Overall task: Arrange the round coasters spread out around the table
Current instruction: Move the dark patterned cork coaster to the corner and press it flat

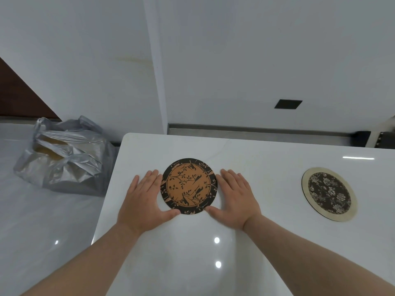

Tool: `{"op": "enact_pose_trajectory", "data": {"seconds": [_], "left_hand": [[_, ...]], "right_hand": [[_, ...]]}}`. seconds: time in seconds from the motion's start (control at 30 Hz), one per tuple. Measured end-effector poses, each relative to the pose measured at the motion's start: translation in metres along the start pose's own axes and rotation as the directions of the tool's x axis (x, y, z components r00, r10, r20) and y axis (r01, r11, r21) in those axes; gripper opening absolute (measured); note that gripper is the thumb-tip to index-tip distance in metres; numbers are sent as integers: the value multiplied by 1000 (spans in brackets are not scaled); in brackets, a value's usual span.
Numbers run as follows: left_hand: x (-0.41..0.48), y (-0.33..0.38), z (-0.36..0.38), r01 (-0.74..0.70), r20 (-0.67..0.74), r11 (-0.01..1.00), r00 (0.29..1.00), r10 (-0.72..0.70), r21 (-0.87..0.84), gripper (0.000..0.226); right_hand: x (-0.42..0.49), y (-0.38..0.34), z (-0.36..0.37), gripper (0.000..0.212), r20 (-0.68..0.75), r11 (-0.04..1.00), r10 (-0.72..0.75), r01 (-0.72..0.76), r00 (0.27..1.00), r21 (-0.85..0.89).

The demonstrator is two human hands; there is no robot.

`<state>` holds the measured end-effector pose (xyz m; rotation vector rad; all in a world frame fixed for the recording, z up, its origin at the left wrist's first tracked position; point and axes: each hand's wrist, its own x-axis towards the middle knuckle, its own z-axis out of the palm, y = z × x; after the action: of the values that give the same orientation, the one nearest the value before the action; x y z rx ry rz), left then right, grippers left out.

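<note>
Forearms reach up from the bottom of my view onto the white table (256,253). Far left, off the table, I see a grey plastic bag (64,154) slumped on the floor. My left hand (145,201) lies flat on the table, fingers (154,178) straight and together, gripping nothing, touching the left edge of the orange-and-black coaster (189,185), thumb at its near rim. My right hand (235,199) mirrors it against the right edge, fingers straight too. Well apart to the right lies a second coaster (329,194), dark floral with a pale rim, flat on the table
</note>
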<state>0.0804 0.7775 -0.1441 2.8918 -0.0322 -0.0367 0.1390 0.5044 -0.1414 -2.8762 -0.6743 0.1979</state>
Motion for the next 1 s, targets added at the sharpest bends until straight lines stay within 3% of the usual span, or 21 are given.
{"op": "enact_pose_trajectory", "data": {"seconds": [0.63, 1.0], "left_hand": [[-1, 0, -3, 1, -47, 997, 999, -5, -74, 102], [0, 0, -3, 1, -11, 1000, 1000, -1, -19, 118]], "right_hand": [[0, 2, 2, 95, 18, 1000, 4, -5, 1000, 2], [0, 0, 2, 94, 13, 1000, 4, -4, 1000, -12]]}}
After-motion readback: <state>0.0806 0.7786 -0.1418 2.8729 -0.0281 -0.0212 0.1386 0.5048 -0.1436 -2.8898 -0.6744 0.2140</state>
